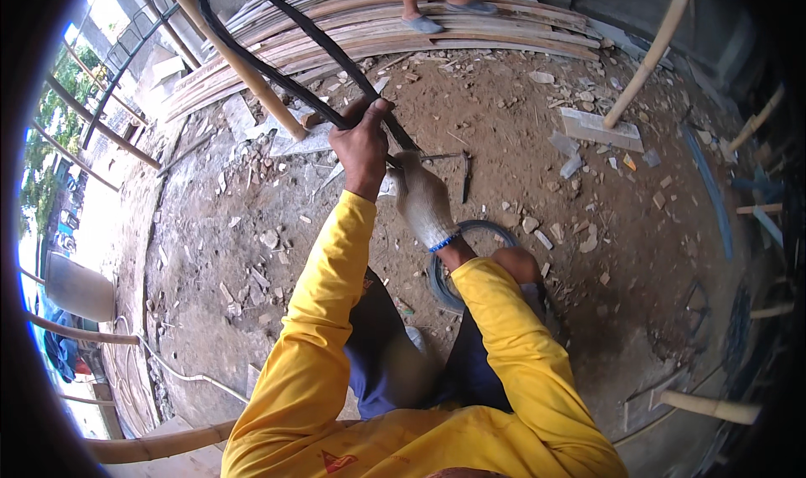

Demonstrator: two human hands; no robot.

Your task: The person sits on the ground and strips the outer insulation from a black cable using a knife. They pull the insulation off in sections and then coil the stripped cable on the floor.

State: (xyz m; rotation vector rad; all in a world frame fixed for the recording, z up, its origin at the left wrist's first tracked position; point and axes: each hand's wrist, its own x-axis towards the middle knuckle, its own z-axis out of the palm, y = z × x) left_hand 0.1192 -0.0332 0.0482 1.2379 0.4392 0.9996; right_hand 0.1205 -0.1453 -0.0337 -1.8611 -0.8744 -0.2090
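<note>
A long bundle of dark strands, like wire, bends into a narrow loop (306,26) that reaches away from me to the upper left. My bare left hand (363,140) is closed round the bundle near its lower end, thumb on top. Just right of it, my right hand (420,194), in a pale knit glove with a blue cuff edge, closes on the bundle's near end; its fingertips are partly hidden. Beside the glove is a thin dark L-shaped tool (465,175); whether the right hand touches it I cannot tell. A coil of grey wire (435,278) lies on the ground by my right knee.
Rubble and chips litter the dirt floor (520,192). Stacked planks (520,37) lie at the back, where another person's feet (424,24) stand. Bamboo poles (655,54) rise on both sides, one close to the loop. A whitish tub (80,286) stands far left.
</note>
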